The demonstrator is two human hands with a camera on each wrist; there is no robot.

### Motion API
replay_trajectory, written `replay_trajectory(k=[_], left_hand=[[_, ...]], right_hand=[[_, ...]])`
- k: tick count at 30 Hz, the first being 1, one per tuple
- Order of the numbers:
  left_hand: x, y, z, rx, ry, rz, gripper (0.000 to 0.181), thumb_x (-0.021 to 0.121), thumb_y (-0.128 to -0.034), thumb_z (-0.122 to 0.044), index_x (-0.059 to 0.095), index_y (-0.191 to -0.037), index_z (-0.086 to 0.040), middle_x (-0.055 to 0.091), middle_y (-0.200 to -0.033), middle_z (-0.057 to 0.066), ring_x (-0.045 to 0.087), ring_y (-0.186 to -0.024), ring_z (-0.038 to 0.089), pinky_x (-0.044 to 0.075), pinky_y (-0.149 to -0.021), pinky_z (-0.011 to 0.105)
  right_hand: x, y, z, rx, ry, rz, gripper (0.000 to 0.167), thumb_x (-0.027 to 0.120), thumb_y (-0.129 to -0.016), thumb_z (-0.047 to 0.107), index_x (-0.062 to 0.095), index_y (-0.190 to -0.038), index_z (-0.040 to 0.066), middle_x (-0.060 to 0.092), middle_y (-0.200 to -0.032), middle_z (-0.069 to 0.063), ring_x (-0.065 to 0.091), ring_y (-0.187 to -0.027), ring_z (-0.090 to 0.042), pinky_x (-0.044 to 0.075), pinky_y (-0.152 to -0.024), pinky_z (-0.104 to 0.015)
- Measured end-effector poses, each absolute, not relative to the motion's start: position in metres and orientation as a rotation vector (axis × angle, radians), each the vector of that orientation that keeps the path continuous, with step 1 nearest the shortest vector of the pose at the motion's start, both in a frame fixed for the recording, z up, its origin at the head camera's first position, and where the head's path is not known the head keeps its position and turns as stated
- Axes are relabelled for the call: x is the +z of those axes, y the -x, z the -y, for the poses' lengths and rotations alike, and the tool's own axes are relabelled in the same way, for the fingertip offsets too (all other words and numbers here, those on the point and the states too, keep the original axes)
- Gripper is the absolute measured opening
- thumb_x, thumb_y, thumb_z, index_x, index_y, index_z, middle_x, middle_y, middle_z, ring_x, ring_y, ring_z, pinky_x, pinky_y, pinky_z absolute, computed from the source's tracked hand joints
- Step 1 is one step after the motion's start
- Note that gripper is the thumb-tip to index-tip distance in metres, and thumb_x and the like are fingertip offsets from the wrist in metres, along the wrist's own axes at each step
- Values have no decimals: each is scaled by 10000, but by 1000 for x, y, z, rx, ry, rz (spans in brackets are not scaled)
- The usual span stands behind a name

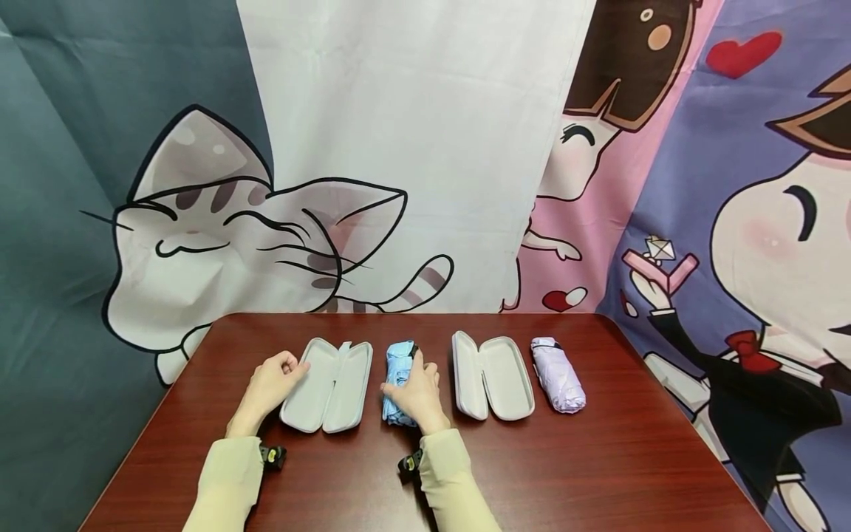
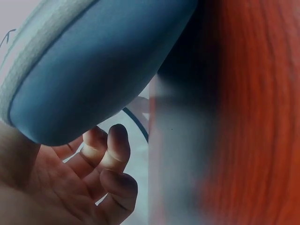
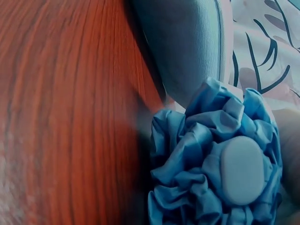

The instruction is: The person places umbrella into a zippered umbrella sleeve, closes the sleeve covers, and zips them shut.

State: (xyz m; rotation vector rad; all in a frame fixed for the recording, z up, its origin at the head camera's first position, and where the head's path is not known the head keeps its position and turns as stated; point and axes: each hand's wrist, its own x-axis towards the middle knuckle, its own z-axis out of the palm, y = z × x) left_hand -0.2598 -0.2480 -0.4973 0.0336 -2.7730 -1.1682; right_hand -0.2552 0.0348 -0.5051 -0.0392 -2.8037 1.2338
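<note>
Two open pale grey zip-edged cases stand on the table, each spread in two halves. My left hand is at the outer edge of the left case, fingers loosely bent with nothing between them. In the left wrist view the case's rounded side hides my thumb; whether it touches the case I cannot tell. My right hand grips a folded light-blue umbrella from above, thumb on its left and fingers on its right. The right wrist view shows the umbrella's gathered cloth and oval end cap.
The second open case lies right of the blue umbrella. Beyond it is a folded lilac umbrella. All rest on a reddish-brown wooden table, with a printed cartoon curtain hanging behind its far edge.
</note>
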Motion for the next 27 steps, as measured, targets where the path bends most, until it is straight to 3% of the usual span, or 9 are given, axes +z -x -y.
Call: replay_trajectory(k=[8, 27], left_hand=[[-498, 260, 249, -1155, -38, 2770, 274, 656, -932, -340, 540, -818, -120, 453, -727, 24, 452, -632, 191, 352, -591, 334], [-496, 258, 248, -1159, -59, 2780, 289, 630, -946, -364, 536, -819, -123, 439, -718, 22, 445, -624, 193, 337, -577, 336]], right_hand=[[-505, 256, -35, 1231, 76, 2798, 947, 780, -716, 269, 313, -1489, -16, 402, -1272, -320, 384, -1253, -456, 378, -995, -517], [-496, 254, -34, 1234, 64, 2803, 917, 778, -744, 271, 324, -1494, 2, 411, -1305, -305, 397, -1258, -403, 381, -999, -481]])
